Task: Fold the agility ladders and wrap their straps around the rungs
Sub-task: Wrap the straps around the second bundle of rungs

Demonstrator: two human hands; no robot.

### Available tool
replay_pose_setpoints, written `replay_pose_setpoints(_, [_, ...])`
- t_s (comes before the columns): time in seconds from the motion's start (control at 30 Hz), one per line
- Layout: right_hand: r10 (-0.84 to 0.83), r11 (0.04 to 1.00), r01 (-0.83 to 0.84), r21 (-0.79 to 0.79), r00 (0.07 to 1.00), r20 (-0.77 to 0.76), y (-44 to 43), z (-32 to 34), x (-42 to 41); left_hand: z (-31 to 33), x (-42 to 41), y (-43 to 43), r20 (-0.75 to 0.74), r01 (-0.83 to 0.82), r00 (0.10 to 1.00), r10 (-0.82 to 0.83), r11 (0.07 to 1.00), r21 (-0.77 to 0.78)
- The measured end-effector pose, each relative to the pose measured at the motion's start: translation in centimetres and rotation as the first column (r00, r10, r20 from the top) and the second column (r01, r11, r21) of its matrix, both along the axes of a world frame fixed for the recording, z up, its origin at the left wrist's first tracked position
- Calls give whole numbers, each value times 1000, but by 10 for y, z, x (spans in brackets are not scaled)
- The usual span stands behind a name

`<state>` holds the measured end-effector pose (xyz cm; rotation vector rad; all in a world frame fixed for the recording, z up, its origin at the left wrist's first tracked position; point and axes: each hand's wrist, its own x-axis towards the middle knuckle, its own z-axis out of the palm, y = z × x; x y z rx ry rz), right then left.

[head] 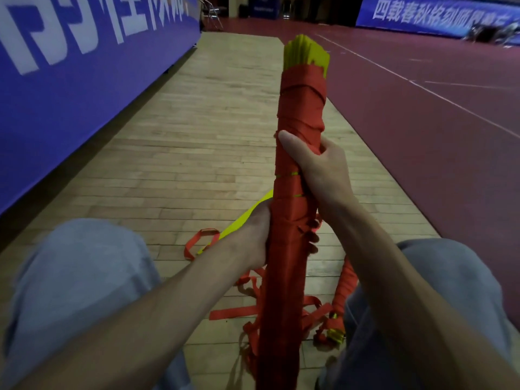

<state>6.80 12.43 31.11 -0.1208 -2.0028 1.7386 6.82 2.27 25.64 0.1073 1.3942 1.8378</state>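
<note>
Head view, left hand (254, 235) gripping strap-wrapped rung bundle (295, 164), right hand (318, 170) clasping it higher

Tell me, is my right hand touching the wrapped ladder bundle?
Touching. The head view shows the right hand curled round the red-strapped ladder bundle, with its thumb pressed flat against the strap windings.

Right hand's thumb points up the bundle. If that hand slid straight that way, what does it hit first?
Likely the red strap windings on the ladder bundle just above the right hand, then its bare yellow rung ends; beyond looks free.
</note>
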Motion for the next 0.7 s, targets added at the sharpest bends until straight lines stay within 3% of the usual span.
replay_pose_setpoints(0.1, [-202, 971, 199, 130, 979, 14, 6, 0, -3, -4, 7, 11, -88, -286, 956, 279, 954, -90])
replay_pose_setpoints(0.2, [-375, 882, 373, 288, 926, -52, -1, -6, 0, -15, 12, 18, -303, -427, 885, 354, 877, -222])
replay_pose_setpoints(0.33, [-319, 761, 385, 522, 923, -215, -19, -5, 7, -16, 9, 13, -315, -562, 811, 493, 806, -184])
replay_pose_setpoints(0.43, [-230, 692, 355, 629, 934, -274, -14, -1, 6, -8, 10, 2, -80, -507, 861, 503, 861, -45])
replay_pose_setpoints(0.5, [-198, 694, 349, 629, 933, -300, -6, -3, 4, 1, 11, -4, -75, -394, 915, 396, 918, 36])
replay_pose_setpoints(0.6, [-155, 779, 291, 556, 948, -278, 1, -9, 2, 7, 15, -10, -129, -256, 954, 270, 960, 113])
replay_pose_setpoints(0.7, [-54, 935, 123, 331, 976, -210, -2, -10, 2, 8, 10, -13, -112, -135, 982, 150, 983, 127])
